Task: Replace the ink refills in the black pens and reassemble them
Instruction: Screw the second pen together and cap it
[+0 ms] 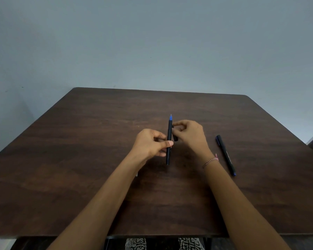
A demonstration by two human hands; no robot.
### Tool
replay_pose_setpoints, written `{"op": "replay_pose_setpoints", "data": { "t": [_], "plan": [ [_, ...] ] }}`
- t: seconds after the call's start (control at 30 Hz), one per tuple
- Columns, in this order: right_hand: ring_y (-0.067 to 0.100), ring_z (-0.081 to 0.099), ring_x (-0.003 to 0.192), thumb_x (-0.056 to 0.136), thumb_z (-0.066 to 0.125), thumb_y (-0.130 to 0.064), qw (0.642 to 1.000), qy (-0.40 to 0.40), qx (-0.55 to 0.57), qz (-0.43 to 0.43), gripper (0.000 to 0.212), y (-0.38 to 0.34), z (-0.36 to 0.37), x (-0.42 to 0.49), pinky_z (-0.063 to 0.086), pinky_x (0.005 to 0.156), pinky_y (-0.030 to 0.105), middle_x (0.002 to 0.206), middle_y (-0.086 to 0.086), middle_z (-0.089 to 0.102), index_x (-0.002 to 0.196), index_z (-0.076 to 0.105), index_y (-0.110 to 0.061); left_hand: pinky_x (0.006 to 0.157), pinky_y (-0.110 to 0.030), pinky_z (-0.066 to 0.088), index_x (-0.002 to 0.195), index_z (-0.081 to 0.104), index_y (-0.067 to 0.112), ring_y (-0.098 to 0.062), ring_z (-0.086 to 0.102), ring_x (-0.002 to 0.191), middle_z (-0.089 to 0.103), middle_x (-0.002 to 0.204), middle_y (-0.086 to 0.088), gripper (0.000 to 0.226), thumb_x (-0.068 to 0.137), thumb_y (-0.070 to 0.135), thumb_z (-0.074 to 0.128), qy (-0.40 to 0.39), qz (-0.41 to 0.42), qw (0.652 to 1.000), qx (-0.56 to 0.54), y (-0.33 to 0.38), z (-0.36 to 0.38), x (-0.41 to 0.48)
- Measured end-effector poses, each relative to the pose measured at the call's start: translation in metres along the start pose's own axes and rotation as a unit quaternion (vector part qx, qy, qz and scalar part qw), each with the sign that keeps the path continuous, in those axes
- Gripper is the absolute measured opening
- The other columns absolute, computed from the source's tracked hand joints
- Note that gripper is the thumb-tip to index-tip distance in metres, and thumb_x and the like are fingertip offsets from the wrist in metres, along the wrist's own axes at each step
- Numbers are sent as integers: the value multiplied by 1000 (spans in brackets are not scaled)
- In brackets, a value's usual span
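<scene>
Left hand is pinching the pen at mid-barrel between thumb and fingers, holding it upright over the middle of the table, blue tip pointing away. Right hand is curling round a short black piece, likely the cap, just beside the upper barrel and not on it.

My read: the refill is sitting in this pen, since the tip is showing, so capping is what's left here. Second pen is lying on the table to the right, well apart, looking fully assembled. Can't tell if its refill is swapped. Pale sliver is peeking out beside the left forearm, too hidden to identify.

Materials: both pens are slim matte black cylinders with blue accents at the ends; the second is carrying fine print on its barrel. Table is dark wood-grain, smooth, with rounded corners.
</scene>
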State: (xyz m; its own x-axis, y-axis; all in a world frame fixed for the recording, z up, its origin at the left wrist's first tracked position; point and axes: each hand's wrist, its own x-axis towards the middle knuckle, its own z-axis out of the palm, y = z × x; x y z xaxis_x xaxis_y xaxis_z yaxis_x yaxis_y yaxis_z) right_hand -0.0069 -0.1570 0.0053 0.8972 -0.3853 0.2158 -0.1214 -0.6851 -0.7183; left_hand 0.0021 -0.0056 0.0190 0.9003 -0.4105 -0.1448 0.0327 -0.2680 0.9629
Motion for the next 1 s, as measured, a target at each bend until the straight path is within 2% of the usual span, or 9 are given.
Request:
{"op": "replay_pose_setpoints", "data": {
  "t": [0.07, 0.17, 0.23, 0.3, 0.4, 0.53, 0.73, 1.0],
  "plan": [
    [6, 63, 75, 85, 66, -19, 988, 37, 144, 34, 24, 1, -7, 2, 51, 64, 16, 81, -8, 64, 108, 67, -14, 50, -18, 55, 104, 63, 3, -9, 66, 65, 64, 79, -3, 30, 76, 9, 73, -6, 0, 1000, 3, -1, 0, -1],
    [6, 64, 70, 86, 64, -12, 923, 64, 373, 76, 22, -2, -18, 3, 52, 58, 14, 84, -2, 65, 108, 65, -9, 52, -20, 56, 107, 62, 2, -11, 67, 67, 64, 79, -5, 34, 77, 10, 73, -23, -7, 1000, 17, -1, 2, -1],
    [6, 65, 67, 85, 65, -9, 882, 74, 458, 85, 15, -5, -22, 2, 54, 61, 16, 83, 1, 65, 100, 64, -11, 52, -20, 57, 109, 62, 0, -11, 66, 64, 65, 78, -5, 36, 76, 10, 74, -33, -10, 999, 24, -1, 3, -1],
    [4, 65, 64, 85, 64, -7, 858, 76, 500, 89, 12, -8, -23, 2, 55, 62, 16, 82, 1, 65, 95, 63, -13, 50, -19, 55, 110, 62, -1, -10, 66, 61, 66, 76, -5, 38, 76, 10, 74, -42, -13, 998, 34, -1, 4, -2],
    [3, 65, 64, 85, 64, -7, 847, 75, 518, 91, 13, -8, -23, 1, 54, 63, 16, 83, 1, 67, 96, 63, -13, 50, -19, 55, 112, 60, -2, -9, 65, 57, 65, 75, -5, 41, 76, 10, 74, -57, -16, 997, 39, -1, 5, -3],
    [2, 64, 63, 84, 65, -9, 836, 69, 536, 94, 14, -7, -25, 2, 52, 63, 15, 87, 4, 68, 98, 63, -12, 53, -20, 57, 113, 59, -2, -11, 66, 63, 66, 78, -7, 42, 76, 10, 74, -66, -19, 997, 47, 1, 5, -3],
    [6, 61, 71, 84, 66, -12, 864, 59, 491, 90, 12, -7, -25, 2, 51, 66, 17, 89, 3, 68, 95, 66, -16, 53, -19, 56, 114, 60, 0, -11, 66, 65, 65, 81, -4, 41, 77, 10, 73, -71, -22, 996, 49, 2, 4, -4],
    [6, 58, 66, 84, 66, -11, 869, 59, 484, 83, 13, -9, -24, 2, 51, 65, 17, 82, 1, 66, 97, 65, -13, 51, -18, 55, 113, 60, 0, -10, 65, 63, 66, 81, -5, 40, 76, 10, 73, -70, -20, 996, 52, 2, 4, -3]
  ]
}}
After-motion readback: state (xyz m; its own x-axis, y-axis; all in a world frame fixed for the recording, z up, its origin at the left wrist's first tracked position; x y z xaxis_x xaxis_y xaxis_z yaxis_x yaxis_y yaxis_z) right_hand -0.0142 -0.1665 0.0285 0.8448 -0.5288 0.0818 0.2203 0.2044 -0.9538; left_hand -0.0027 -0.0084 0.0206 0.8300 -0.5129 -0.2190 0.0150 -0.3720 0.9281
